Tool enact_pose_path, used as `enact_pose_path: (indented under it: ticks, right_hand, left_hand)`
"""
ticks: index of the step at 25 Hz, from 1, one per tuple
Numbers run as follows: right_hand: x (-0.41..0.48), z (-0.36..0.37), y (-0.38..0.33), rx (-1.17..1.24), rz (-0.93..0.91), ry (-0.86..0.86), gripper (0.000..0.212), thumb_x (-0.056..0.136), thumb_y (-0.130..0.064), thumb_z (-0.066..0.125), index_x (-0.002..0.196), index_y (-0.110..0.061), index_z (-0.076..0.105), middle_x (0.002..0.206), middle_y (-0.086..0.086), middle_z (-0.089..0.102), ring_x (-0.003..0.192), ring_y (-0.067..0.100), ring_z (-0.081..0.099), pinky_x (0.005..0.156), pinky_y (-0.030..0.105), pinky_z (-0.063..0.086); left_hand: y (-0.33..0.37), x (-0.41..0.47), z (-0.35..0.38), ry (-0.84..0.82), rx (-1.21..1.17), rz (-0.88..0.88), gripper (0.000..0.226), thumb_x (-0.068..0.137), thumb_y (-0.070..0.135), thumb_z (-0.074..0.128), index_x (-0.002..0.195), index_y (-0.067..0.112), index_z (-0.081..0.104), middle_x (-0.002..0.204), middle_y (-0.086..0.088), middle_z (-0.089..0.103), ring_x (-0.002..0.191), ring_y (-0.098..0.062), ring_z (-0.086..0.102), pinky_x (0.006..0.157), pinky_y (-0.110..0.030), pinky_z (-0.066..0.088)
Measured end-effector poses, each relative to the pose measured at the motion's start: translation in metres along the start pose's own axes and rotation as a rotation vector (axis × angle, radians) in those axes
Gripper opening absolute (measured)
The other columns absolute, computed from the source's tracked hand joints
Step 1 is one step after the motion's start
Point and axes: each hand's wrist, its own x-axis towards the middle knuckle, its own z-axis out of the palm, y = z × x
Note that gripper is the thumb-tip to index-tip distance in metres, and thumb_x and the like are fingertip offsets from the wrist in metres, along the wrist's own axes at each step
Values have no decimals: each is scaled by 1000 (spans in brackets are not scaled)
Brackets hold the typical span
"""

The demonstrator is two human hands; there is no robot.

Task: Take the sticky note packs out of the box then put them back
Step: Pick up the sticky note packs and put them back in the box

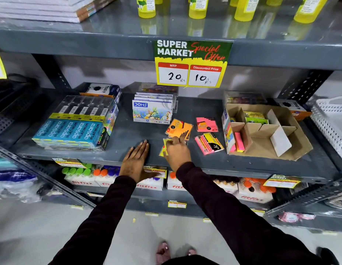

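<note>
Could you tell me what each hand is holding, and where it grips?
The right hand pinches a yellow pack by its near right edge; the left hand lies flat, empty.

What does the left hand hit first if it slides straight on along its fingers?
Probably the DOMS oil pastels box; the left hand lies flat, fingers pointing up-right over bare shelf. Depth unclear.

Pencil boxes (74,129), pastel boxes (152,111) and price sign (192,64).
</note>
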Motion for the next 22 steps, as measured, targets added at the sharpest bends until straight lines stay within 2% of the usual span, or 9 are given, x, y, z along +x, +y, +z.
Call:
enact_pose_path:
  ticks: [3,5,7,9,12,15,18,22]
  right_hand:
    - [2,4,1,43,-20,-25,47,89,-40,60,119,-4,59,130,18,53,124,36,42,107,42,36]
    - [1,4,8,186,-19,-75,61,81,-50,65,121,-5,59,133,14,50,128,34,39,110,42,35]
    - [2,2,21,252,-39,-137,77,74,-56,71,131,-7,52,138,11,44,132,31,35,114,39,30]
    - [8,-4,37,211,-84,-205,94,68,-55,76,141,-8,40,146,9,38,136,30,30,116,37,27]
    - [22,-14,55,139,-121,-325,101,68,-48,79,147,-9,30,151,11,37,140,30,29,117,38,30]
    - [28,-14,58,75,-121,-279,94,67,-56,75,142,-11,39,141,12,49,133,31,37,111,39,36]
    - [20,-7,54,44,-35,-123,85,67,-65,68,131,-12,51,130,11,55,128,31,40,106,41,41]
    - [12,-5,54,66,20,-98,85,68,-72,63,128,-12,55,129,10,53,126,30,41,106,41,42]
  left_hand:
    - [0,0,1,4,-3,6,94,79,31,64,146,10,2,156,-6,-2,145,-21,8,118,-38,7]
    - [0,0,1,-7,-5,-3,92,79,22,64,145,9,2,158,-9,4,145,-21,8,119,-39,8]
    - [-1,0,1,-32,-2,-2,95,76,24,65,145,9,2,157,-9,3,145,-21,7,119,-39,8]
    - [-2,1,2,-40,-9,5,97,73,26,65,145,9,2,156,-8,0,145,-22,7,119,-40,8]
    - [-3,1,3,-28,1,7,96,76,37,63,145,9,3,154,-3,-5,145,-21,5,119,-39,8]
    - [-2,1,3,8,-15,20,95,75,34,64,145,11,4,155,-5,2,145,-23,12,118,-40,10]
    - [0,0,2,7,-4,6,108,69,59,67,145,8,10,156,-5,8,144,-22,13,118,-40,10]
    - [-2,2,6,0,28,-8,109,70,62,65,146,11,5,158,-5,7,145,-17,7,118,-35,2]
